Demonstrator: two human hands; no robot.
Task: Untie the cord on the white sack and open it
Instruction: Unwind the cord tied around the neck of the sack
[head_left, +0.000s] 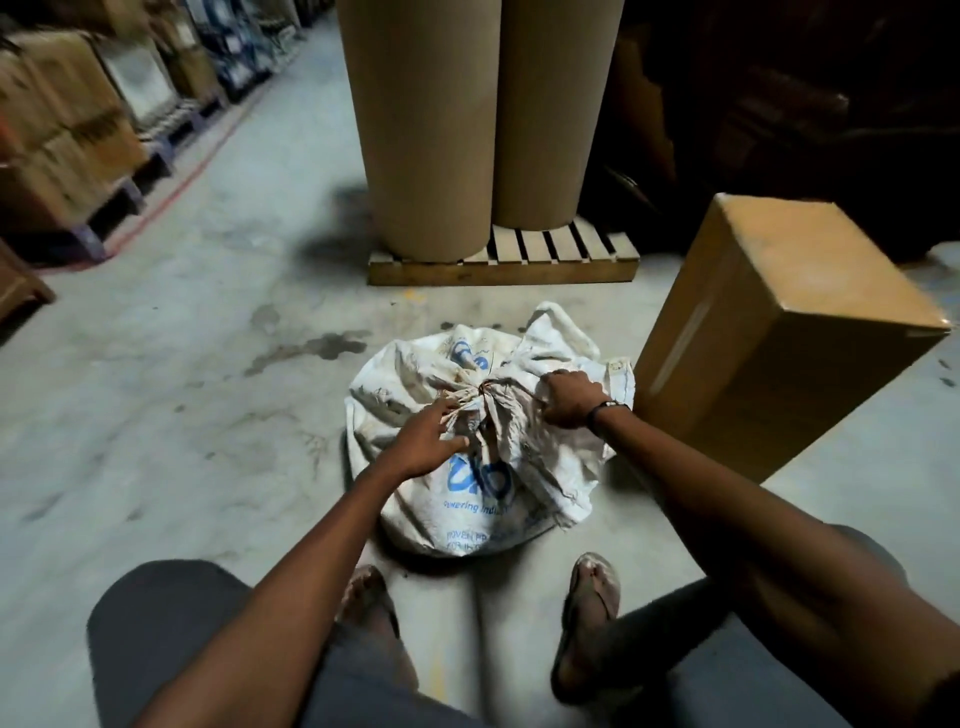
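Observation:
A dirty white woven sack (467, 499) with blue print lies on the concrete floor just in front of my feet. Its mouth is bunched together and bound by a thin cord (485, 387) at the top. My left hand (426, 441) rests on the sack just left of the knot, fingers spread and touching the gathered fabric. My right hand (569, 397) is closed on a fold of the sack's cloth to the right of the knot. A watch sits on that wrist.
A large brown cardboard box (779, 332) stands close on the right of the sack. Beyond it, two big brown paper rolls (478, 114) stand on a wooden pallet (561, 260). Stacked cartons on pallets (67, 130) line the left aisle. My sandalled feet (592, 613) are below the sack.

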